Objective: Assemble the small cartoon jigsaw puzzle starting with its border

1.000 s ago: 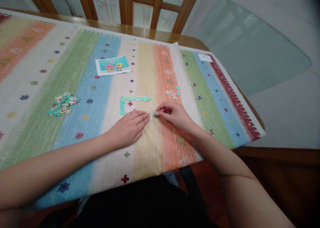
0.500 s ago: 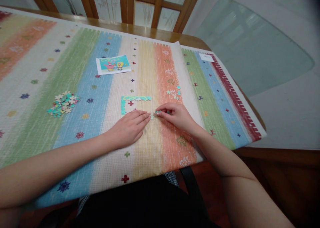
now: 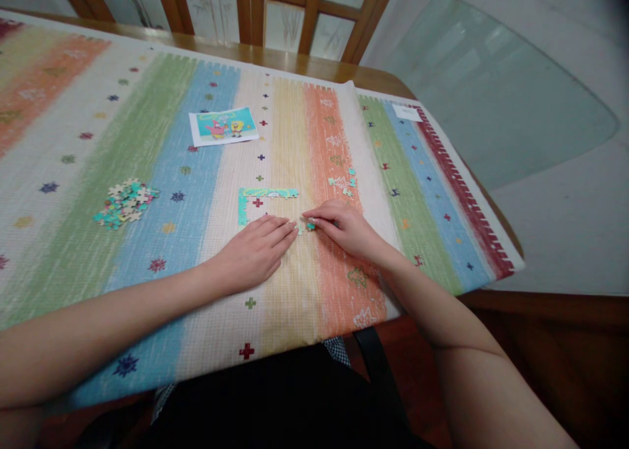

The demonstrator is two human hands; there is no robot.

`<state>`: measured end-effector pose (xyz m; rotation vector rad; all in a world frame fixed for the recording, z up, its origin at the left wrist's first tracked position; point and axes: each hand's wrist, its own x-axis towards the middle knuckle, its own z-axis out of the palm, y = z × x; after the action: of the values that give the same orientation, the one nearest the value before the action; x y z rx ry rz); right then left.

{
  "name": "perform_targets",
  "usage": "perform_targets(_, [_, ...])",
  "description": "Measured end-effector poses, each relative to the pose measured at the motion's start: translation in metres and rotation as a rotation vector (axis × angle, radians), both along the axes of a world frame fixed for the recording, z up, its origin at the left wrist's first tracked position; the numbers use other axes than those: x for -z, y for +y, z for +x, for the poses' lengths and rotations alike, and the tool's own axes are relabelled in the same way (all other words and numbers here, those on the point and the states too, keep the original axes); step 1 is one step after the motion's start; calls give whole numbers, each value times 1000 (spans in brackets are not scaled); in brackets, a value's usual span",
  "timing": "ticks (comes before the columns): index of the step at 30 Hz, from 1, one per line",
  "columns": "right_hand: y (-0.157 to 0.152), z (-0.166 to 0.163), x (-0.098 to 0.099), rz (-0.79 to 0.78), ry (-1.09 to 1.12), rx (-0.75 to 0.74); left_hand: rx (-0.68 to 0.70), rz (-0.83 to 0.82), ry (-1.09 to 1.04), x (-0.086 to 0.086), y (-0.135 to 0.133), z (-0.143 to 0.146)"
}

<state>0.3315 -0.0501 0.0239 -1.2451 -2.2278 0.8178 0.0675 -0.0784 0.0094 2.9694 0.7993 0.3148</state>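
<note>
Your left hand (image 3: 253, 251) lies flat on the striped woven tablecloth (image 3: 295, 292), its fingers (image 3: 282, 229) straight and pressed together. Your right hand (image 3: 344, 227) pinches a small teal cardboard puzzle piece (image 3: 310, 225) between thumb and forefinger, just beside the left fingertips. Just beyond your left fingers lies the L-shaped teal strip of joined puzzle pieces (image 3: 268, 193). Beyond your right fingers is a small group of loose teal pieces (image 3: 343, 183).

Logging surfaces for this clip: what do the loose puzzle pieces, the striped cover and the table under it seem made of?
Puzzle pieces: likely printed cardboard, pale backs showing. Striped cover: matte woven-look fabric or vinyl, fine grid texture. Table: wood, glossy brown edge.
</note>
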Motion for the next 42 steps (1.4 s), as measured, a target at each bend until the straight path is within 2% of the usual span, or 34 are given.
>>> perform_targets(5, [-3, -4, -2, -25, -33, 20, -12, 2, 18, 0, -1, 0])
perform_targets(8, [-3, -5, -4, -7, -34, 17, -18, -6, 16, 0, -1, 0])
perform_targets(15, [-3, -3, -4, 23, -43, 120, -15, -31, 30, -1, 0, 0])
perform_targets(23, [0, -2, -2, 91, -89, 145, -21, -26, 14, 2, -1, 0])
perform_targets(29, [0, -1, -3, 75, -117, 156, -29, 13, 19, 3, -4, 1])
perform_targets(34, [1, -1, -3, 60, -136, 85, -14, 119, 69, -3, -13, 1])
perform_targets(37, [2, -1, -2, 75, -145, 72, 99, 121, 48, -11, -17, 1])
perform_targets(42, [-2, -1, -4, 65, -93, 123, 481, 61, -17, -20, -14, 2])
